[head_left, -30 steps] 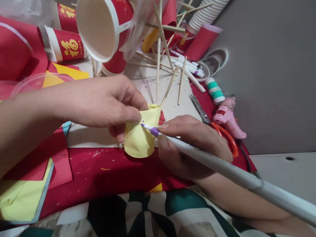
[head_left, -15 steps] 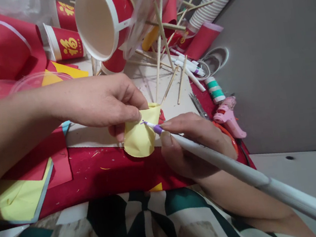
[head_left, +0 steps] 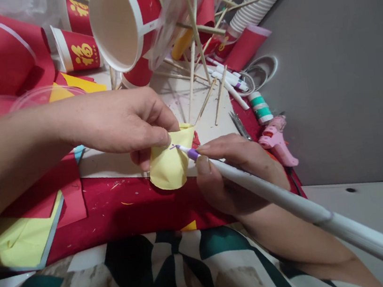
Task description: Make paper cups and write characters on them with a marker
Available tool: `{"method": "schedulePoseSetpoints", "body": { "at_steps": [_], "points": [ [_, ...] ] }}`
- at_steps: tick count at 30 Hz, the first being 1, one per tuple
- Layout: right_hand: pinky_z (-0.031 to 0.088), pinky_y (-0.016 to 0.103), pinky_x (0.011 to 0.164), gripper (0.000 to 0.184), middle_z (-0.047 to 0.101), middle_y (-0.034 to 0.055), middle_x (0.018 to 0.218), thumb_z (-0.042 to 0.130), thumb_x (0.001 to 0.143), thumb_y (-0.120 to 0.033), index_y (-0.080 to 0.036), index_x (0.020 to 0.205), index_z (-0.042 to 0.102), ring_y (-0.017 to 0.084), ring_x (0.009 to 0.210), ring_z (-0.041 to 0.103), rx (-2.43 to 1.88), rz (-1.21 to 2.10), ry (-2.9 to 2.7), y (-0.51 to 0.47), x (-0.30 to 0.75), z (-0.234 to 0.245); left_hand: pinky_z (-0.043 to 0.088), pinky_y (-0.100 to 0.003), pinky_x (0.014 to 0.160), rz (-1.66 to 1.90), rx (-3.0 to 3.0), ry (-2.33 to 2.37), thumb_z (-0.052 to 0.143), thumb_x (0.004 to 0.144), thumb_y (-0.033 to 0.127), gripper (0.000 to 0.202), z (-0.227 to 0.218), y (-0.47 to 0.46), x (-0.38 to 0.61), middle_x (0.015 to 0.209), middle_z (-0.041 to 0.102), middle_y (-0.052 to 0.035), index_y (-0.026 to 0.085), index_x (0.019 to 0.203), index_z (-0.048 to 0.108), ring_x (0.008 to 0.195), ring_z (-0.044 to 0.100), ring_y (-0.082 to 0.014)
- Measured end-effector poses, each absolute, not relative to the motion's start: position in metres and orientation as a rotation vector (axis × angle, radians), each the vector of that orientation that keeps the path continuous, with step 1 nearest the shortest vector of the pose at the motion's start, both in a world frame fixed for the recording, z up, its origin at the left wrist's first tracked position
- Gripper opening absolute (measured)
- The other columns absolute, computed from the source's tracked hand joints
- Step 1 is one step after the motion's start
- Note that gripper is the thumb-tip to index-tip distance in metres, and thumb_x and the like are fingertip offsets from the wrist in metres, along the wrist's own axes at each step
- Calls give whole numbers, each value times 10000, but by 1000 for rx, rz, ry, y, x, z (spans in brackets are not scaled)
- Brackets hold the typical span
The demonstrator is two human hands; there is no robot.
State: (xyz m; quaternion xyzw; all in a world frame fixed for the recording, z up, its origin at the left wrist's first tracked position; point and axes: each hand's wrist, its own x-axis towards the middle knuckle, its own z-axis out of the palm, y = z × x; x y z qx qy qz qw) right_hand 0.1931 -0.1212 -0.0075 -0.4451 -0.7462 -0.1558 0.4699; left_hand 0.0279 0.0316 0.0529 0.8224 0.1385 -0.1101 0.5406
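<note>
My left hand (head_left: 120, 122) pinches the top edge of a small yellow paper piece (head_left: 169, 165), thumb and fingers closed on it above the red table cover. My right hand (head_left: 234, 170) grips a long white marker with a purple tip (head_left: 273, 196). The tip touches the yellow paper near its upper edge, where small purple marks show. Both hands sit close together at the middle of the view.
Red paper cups with gold print (head_left: 77, 52), a large tipped cup (head_left: 121, 25), wooden sticks (head_left: 199, 71), markers (head_left: 231, 85), scissors (head_left: 241, 127), a pink glue gun (head_left: 276, 138), green-striped tape (head_left: 260, 107), and red and yellow sheets (head_left: 21, 229) crowd the table. A grey wall stands at right.
The marker tip has shifted slightly on the yellow paper, and my right hand has slid a little to the right. My left hand still holds the paper in place.
</note>
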Motion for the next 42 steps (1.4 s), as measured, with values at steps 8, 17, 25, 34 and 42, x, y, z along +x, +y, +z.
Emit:
{"method": "schedulePoseSetpoints", "body": {
  "at_steps": [8,17,25,34,42],
  "points": [
    [621,241,527,194,723,12,738,645,814,-88,-196,970,606,149,573,704,-1134,-357,-1829,-124,192,-7,556,-242,842,-241,1953,334,585,882,288,280,48,34,29,691,728,3,163,1037,781,894,736,-188],
    [591,241,492,172,719,-11,726,645,821,-100,-233,930,654,138,555,677,-1089,-335,-1810,-122,193,-11,543,-222,777,-250,1949,312,567,909,306,312,49,33,27,689,746,-2,136,1080,765,777,717,-160],
    [584,247,443,194,702,-25,701,644,812,-92,-243,934,641,144,532,682,-1111,-353,-1808,-123,192,-10,556,-229,739,-231,1951,327,590,882,283,274,46,35,30,680,731,3,183,1027,799,813,747,-185],
    [586,249,459,203,706,-5,720,655,821,-85,-236,957,648,157,549,694,-1121,-304,-1837,-126,193,-8,562,-253,783,-240,1965,323,593,880,287,248,46,34,31,680,736,-1,172,980,789,792,742,-182],
    [577,256,462,233,714,12,740,661,807,-66,-224,978,647,165,559,698,-1143,-285,-1821,-128,191,-11,548,-233,791,-240,1938,360,589,883,262,239,45,34,31,660,710,13,162,968,788,822,743,-175]
  ]
}}
